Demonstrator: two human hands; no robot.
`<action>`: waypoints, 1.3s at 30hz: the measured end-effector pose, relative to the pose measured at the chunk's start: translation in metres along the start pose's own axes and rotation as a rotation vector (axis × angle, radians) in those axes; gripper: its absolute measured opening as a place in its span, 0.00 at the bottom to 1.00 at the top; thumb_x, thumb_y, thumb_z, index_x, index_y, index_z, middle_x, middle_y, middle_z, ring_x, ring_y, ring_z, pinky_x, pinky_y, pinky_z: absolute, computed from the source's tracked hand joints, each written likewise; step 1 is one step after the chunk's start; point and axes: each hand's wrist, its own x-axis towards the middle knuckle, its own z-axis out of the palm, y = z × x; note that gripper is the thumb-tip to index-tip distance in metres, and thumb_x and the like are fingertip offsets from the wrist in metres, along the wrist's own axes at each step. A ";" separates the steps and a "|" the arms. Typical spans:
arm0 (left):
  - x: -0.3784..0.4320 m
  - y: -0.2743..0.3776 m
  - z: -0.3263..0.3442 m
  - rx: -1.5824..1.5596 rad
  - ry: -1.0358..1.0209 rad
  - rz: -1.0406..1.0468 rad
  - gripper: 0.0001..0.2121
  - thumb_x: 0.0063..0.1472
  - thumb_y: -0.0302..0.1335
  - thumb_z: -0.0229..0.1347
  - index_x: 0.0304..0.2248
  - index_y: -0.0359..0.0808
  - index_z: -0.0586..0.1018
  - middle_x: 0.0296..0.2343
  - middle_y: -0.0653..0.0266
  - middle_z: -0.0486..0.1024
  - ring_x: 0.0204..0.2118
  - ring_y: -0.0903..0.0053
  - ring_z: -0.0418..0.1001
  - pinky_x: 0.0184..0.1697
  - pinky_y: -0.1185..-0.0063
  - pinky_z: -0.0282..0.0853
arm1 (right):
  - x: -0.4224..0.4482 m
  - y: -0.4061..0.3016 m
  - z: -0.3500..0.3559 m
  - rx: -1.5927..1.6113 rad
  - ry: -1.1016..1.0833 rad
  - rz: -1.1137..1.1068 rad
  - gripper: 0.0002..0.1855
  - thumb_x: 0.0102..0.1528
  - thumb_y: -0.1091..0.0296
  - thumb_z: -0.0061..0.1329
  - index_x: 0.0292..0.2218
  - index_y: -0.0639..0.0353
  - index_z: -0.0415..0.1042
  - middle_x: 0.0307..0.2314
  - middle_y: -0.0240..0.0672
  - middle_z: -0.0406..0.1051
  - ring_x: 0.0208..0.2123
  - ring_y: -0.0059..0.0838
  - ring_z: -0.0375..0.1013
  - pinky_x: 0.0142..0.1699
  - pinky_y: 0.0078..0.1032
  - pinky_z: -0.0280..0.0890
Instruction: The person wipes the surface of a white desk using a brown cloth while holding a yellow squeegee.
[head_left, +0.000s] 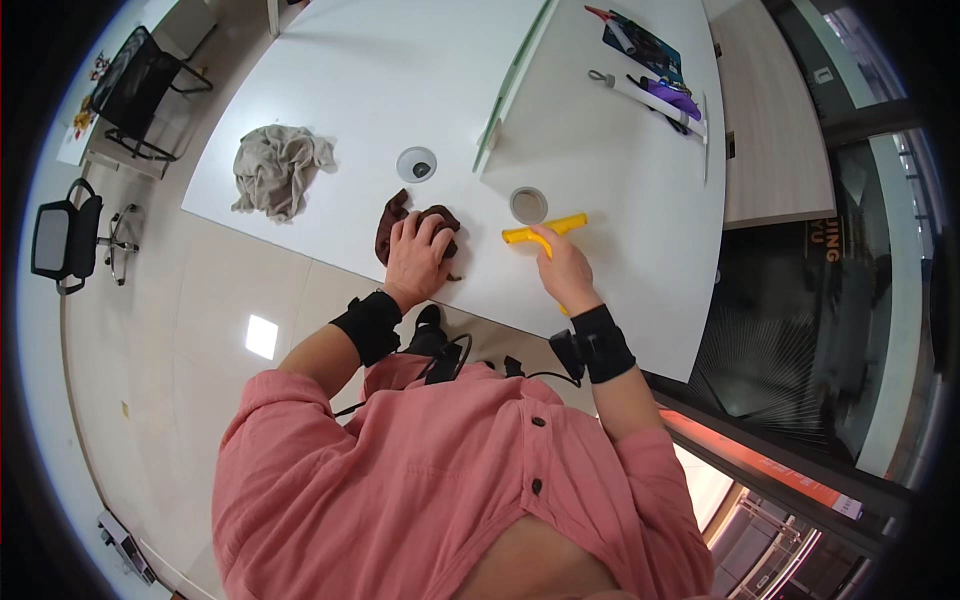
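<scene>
My left hand (417, 259) rests on top of a crumpled dark brown cloth (389, 225), its fingers curled over the fabric near the front edge of the white table (349, 225). The palm side is hidden. In my right hand (566, 270) is a yellow squeegee (566, 223), gripped by the handle, its head close to the tabletop. Whether the blade touches the surface I cannot tell. Beyond the squeegee is a round grommet (529, 205) set in the table. A crumpled grey cloth (274, 171) lies to the left of my left hand.
A second cable grommet (416, 165) sits beyond the brown cloth. An upright glass divider (514, 86) crosses the table. At the far right lie a white tube-like rod (652, 103), a purple item (675, 97) and a dark packet (643, 46). Office chairs (135, 90) stand at left.
</scene>
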 end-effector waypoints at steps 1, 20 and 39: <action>0.000 -0.001 -0.001 0.001 0.002 -0.006 0.22 0.44 0.29 0.60 0.42 0.41 0.72 0.45 0.60 0.66 0.52 0.55 0.60 0.54 0.62 0.54 | -0.004 0.003 -0.001 -0.024 -0.033 0.013 0.20 0.56 0.70 0.43 0.51 0.46 0.70 0.33 0.50 0.74 0.36 0.50 0.73 0.41 0.39 0.67; -0.001 -0.001 -0.001 -0.017 -0.010 -0.008 0.22 0.43 0.28 0.59 0.42 0.40 0.73 0.45 0.60 0.66 0.52 0.54 0.60 0.54 0.61 0.54 | 0.003 0.001 0.001 -0.070 -0.024 -0.011 0.19 0.57 0.69 0.44 0.51 0.46 0.70 0.33 0.49 0.75 0.36 0.51 0.73 0.41 0.40 0.68; 0.000 -0.001 -0.001 -0.022 -0.022 -0.008 0.23 0.42 0.27 0.60 0.42 0.41 0.72 0.46 0.59 0.65 0.52 0.55 0.60 0.55 0.60 0.54 | 0.000 0.009 0.009 -0.057 0.017 -0.032 0.20 0.57 0.67 0.44 0.52 0.42 0.68 0.29 0.47 0.75 0.34 0.49 0.74 0.39 0.42 0.68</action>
